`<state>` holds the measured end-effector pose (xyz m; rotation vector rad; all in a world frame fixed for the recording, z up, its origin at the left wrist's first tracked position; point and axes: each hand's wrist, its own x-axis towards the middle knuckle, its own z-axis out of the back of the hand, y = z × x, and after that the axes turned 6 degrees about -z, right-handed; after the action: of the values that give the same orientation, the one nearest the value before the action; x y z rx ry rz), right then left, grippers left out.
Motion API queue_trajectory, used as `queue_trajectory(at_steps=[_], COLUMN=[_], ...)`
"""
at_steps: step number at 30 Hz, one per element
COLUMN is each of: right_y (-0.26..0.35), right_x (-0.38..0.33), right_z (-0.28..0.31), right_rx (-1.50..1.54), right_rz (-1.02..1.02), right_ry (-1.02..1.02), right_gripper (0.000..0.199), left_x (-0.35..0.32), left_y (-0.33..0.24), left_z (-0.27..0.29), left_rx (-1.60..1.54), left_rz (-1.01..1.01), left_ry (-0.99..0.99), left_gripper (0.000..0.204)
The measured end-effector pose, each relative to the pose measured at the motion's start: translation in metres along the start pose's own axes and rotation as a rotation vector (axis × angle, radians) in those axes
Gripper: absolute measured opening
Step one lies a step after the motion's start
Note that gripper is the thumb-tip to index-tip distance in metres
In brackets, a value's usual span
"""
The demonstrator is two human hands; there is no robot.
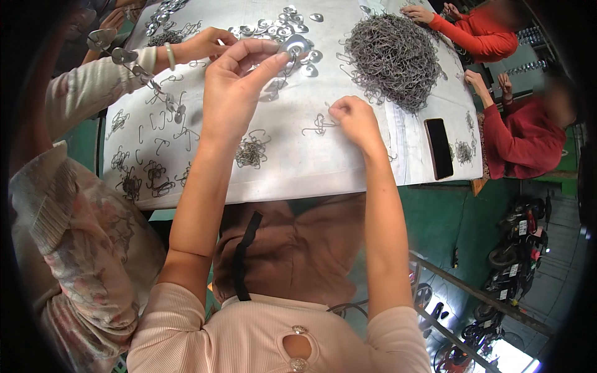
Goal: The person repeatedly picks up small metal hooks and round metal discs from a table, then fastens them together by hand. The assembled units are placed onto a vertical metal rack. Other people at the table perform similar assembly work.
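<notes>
My left hand [239,78] is raised over the table, pinching a shiny, rounded metal plate [296,45] between thumb and fingers. Farther right and lower, my right hand [356,124] is closed, with thumb and forefinger together. What sits in that pinch is too small to make out. A few bent wire hooks [319,125] lie on the cloth right beside its fingertips. Beyond my left hand, many similar metal plates [283,25] are spread in a loose heap. A small bundle of wire hooks [251,151] rests near my left forearm.
White cloth covers the table [298,168]. A large mound of wire hooks [395,59] stands at the far right, and a black phone [439,149] lies near the right edge. To my left, a co-worker's arm [99,90] reaches in; two people in red [522,143] work opposite.
</notes>
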<state>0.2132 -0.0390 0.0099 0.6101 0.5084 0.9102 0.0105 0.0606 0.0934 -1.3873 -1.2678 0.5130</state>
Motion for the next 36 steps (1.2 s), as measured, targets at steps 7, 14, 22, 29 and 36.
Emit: queue_trajectory(at_steps=[7, 14, 22, 29, 36], right_y=[0.069, 0.100, 0.097, 0.095, 0.090], right_x=[-0.043, -0.051, -0.045, -0.048, -0.055], right_z=[0.042, 0.043, 0.034, 0.049, 0.061], right_rx=[1.078, 1.153, 1.245, 1.069, 1.050], right_rz=[-0.061, 0.025, 0.119, 0.313, 0.309], right_ry=[0.113, -0.114, -0.269, -0.415, -0.456], right_gripper=[0.014, 0.010, 0.010, 0.009, 0.008], left_x=[-0.014, -0.018, -0.018, 0.039, 0.046], left_y=[0.000, 0.003, 0.011, 0.084, 0.161], left_z=[-0.018, -0.038, -0.052, -0.022, -0.037], left_rx=[-0.077, 0.066, 0.039, 0.560, 1.404], left_rz=[0.051, -0.010, -0.014, -0.075, -0.104], left_ry=[0.090, 0.134, 0.139, 0.184, 0.377], left_gripper=[0.013, 0.015, 0.013, 0.017, 0.030])
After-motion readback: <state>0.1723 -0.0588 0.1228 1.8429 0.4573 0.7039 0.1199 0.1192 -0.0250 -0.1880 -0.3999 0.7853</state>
